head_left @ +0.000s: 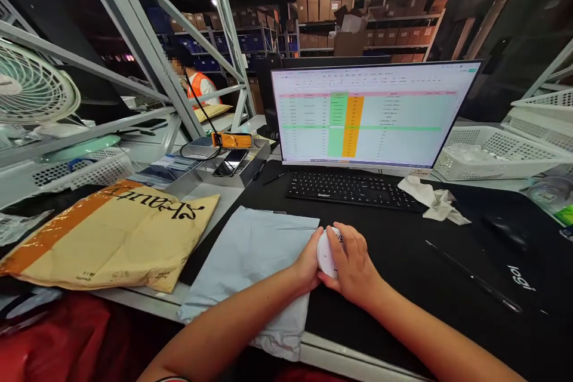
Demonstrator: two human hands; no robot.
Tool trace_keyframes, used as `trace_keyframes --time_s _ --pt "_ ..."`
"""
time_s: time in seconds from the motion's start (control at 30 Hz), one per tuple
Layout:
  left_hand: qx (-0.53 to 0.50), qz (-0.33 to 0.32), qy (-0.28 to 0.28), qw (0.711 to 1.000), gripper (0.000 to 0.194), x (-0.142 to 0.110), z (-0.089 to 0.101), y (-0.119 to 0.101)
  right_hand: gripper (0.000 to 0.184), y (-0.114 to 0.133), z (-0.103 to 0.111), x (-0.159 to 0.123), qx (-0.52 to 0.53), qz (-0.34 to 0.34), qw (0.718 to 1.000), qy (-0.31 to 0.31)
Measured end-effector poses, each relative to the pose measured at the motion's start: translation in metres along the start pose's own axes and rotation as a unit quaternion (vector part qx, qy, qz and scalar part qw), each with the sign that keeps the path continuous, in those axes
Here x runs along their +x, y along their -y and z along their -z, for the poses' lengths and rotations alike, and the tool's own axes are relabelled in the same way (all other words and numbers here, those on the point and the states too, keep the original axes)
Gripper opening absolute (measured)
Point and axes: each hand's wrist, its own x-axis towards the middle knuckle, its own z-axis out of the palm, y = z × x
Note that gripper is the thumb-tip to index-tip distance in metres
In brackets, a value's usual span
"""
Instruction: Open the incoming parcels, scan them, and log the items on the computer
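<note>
Both of my hands are closed around a white round container [326,255] with dark writing on its face. My left hand [308,258] grips its left side, over the edge of a light grey-blue mailing bag [255,250]. From the right, my right hand [356,259] wraps it with fingers across its top and face. The container's underside is hidden by my palms. Beyond my hands lies a black keyboard [349,190], in front of a monitor [376,113] that shows a coloured spreadsheet.
A beige printed mailing bag [120,233] lies to the left, near a metal tray [244,176] with a phone [230,162]. On the right are crumpled tissue [436,200], a pen [474,277], a mouse [505,233] and a white basket [496,152]. A fan [31,83] stands far left; a person in an orange vest [197,83] is behind.
</note>
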Motion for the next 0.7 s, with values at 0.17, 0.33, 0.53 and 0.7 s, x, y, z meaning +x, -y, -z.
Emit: trace_keyframes --time_s 0.17,0.33,0.53,0.7 --pt "-0.009 0.020 0.004 1.000 0.044 0.004 0.006 0.001 0.065 -0.022 0.032 0.006 0.012 0.181 0.977 0.109" --pt "0.045 0.009 0.046 0.998 0.056 0.007 0.012 0.006 0.078 -0.031 0.047 0.006 0.156 0.136 0.962 0.179" --pt "0.254 -0.155 0.038 0.954 0.068 0.004 0.023 0.009 0.105 -0.026 0.020 -0.005 0.254 -0.271 0.907 0.197" --pt "0.192 -0.113 0.031 0.974 0.067 0.008 0.019 0.006 0.087 -0.028 0.025 0.000 0.290 -0.220 0.911 0.194"
